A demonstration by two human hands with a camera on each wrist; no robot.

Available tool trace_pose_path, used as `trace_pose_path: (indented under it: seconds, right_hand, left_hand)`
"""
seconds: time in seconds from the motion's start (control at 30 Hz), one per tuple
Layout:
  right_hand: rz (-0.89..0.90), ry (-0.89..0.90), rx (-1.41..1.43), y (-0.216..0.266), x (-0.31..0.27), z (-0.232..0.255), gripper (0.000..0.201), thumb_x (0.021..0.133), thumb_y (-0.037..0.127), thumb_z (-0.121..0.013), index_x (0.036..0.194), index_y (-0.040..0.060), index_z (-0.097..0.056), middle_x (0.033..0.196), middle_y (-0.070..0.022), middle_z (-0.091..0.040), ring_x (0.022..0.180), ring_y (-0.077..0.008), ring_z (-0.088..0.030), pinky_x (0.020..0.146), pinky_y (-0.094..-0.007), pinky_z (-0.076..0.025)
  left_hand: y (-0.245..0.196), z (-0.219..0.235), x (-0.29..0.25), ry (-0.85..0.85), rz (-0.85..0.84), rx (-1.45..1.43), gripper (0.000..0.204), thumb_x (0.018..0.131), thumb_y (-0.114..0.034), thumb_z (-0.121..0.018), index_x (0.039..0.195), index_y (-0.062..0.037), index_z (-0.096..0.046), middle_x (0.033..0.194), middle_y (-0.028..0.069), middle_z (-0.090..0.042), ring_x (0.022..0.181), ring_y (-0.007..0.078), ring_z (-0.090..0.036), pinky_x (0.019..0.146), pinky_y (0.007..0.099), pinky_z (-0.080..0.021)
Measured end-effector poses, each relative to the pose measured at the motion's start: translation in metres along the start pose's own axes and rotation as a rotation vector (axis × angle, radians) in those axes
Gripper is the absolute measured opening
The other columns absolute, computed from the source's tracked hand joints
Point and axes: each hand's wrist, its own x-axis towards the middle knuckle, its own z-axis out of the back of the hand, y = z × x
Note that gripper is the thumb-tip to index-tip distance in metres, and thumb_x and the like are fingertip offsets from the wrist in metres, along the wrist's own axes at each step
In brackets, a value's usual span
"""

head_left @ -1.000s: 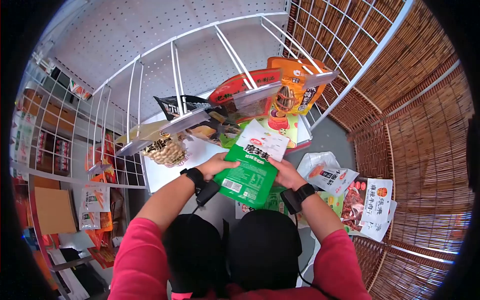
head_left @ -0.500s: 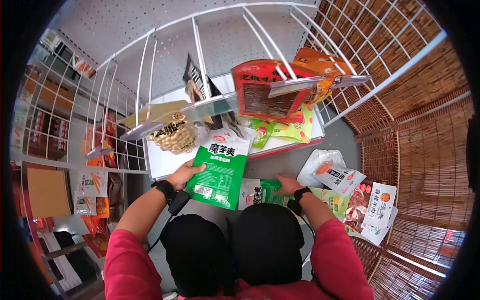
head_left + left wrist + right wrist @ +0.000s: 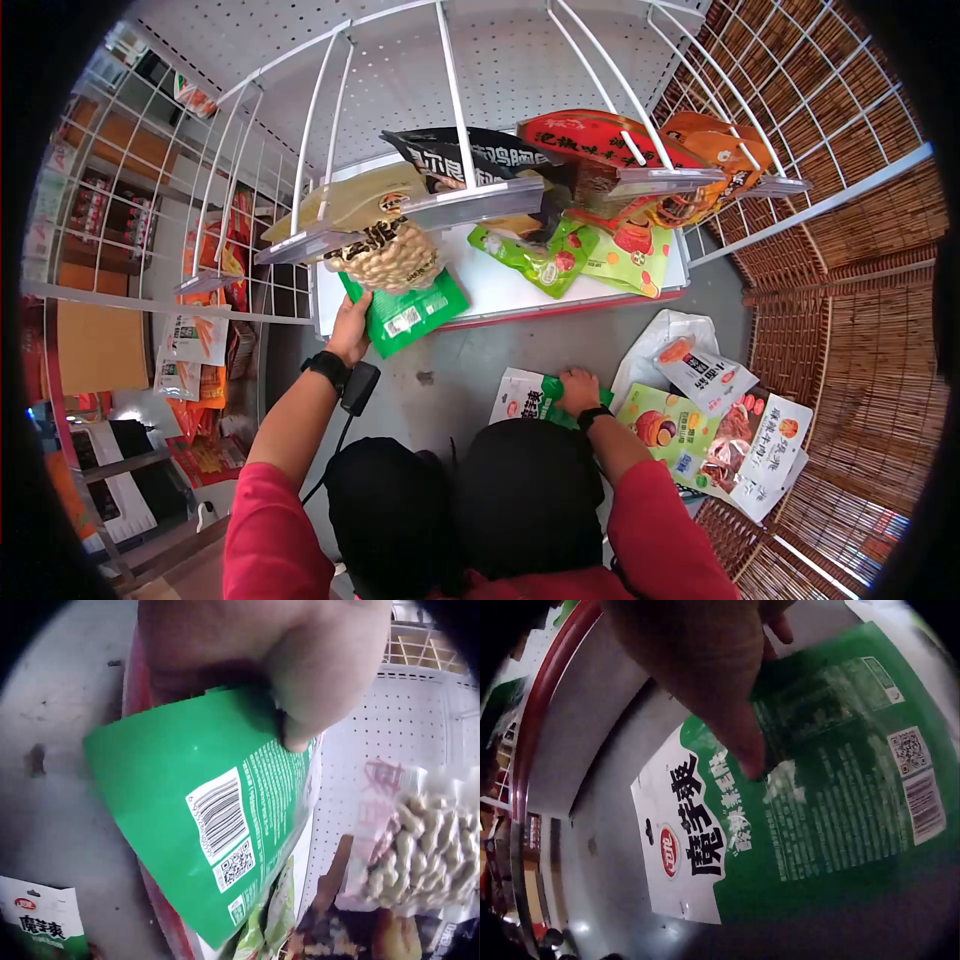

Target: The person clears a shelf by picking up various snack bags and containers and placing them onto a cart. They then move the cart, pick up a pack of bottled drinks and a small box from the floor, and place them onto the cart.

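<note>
My left hand (image 3: 348, 330) grips a green snack bag (image 3: 415, 315) by its left side, thumb on the printed face. The bag is at the front edge of the white shelf (image 3: 480, 290), its upper part hidden behind a clear bag of peanuts (image 3: 395, 262). In the left wrist view, the green bag's (image 3: 172, 802) barcode faces the camera. My right hand (image 3: 578, 392) rests on a second green-and-white bag (image 3: 520, 393) on the grey floor. The thumb lies along that bag's (image 3: 817, 817) face in the right wrist view.
Black (image 3: 470, 160), red (image 3: 600, 140) and orange (image 3: 715, 165) packs stand behind clear label holders on wire dividers. A small green pouch (image 3: 540, 258) lies on the shelf. More snack packs (image 3: 735, 440) lie on the floor at right, by a wicker wall (image 3: 850, 330).
The first green bag has moved from both hands to my left hand and forward left onto the shelf, behind the peanuts. My right hand let go of it and came down on the second bag.
</note>
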Motion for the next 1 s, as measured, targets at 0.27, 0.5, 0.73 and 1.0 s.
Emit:
trace_pose_path:
  seconds: [0.27,0.5,0.73,1.0]
  right_hand:
    - [0.091,0.032,0.8,-0.015,-0.032,0.069,0.031,0.059,0.017,-0.073,0.084,0.0072,-0.057,0.076,-0.0145,-0.058,0.077,-0.0291,-0.056,0.07,-0.0354,-0.043]
    - [-0.181,-0.4,1.641,-0.049,-0.072,0.151,0.023,0.072,0.006,-0.066,0.092,0.0024,-0.055,0.088,-0.002,-0.06,0.082,-0.0135,-0.057,0.071,-0.0272,-0.046]
    - [-0.19,-0.656,2.093,-0.081,-0.04,0.144,0.033,0.079,0.006,-0.057,0.11,0.0074,-0.047,0.105,-0.0052,-0.054,0.094,-0.0188,-0.054,0.079,-0.035,-0.046]
    - [-0.067,-0.473,2.334,-0.033,0.042,0.172,0.028,0.083,0.018,-0.054,0.108,0.0069,-0.048,0.106,-0.0067,-0.054,0.095,-0.0225,-0.053,0.083,-0.0382,-0.043]
  left_hand:
    - [-0.032,-0.002,0.015,-0.003,0.231,0.454,0.036,0.081,-0.022,-0.049,0.111,-0.0072,-0.038,0.105,0.0107,-0.048,0.086,0.0255,-0.053,0.069,0.0411,-0.047]
    - [-0.04,0.008,-0.012,0.007,0.142,0.652,0.047,0.077,-0.026,-0.056,0.116,-0.0029,-0.042,0.097,0.0099,-0.053,0.082,0.0215,-0.054,0.064,0.037,-0.045]
    - [-0.067,0.002,-0.058,0.101,0.129,0.589,0.032,0.083,-0.03,-0.049,0.106,-0.0081,-0.048,0.092,0.0059,-0.057,0.078,0.0137,-0.054,0.064,0.0266,-0.041]
    - [-0.085,-0.002,-0.09,0.078,0.1,0.489,0.029,0.083,-0.024,-0.05,0.108,-0.0089,-0.047,0.093,0.0052,-0.057,0.08,0.0128,-0.054,0.067,0.0262,-0.043]
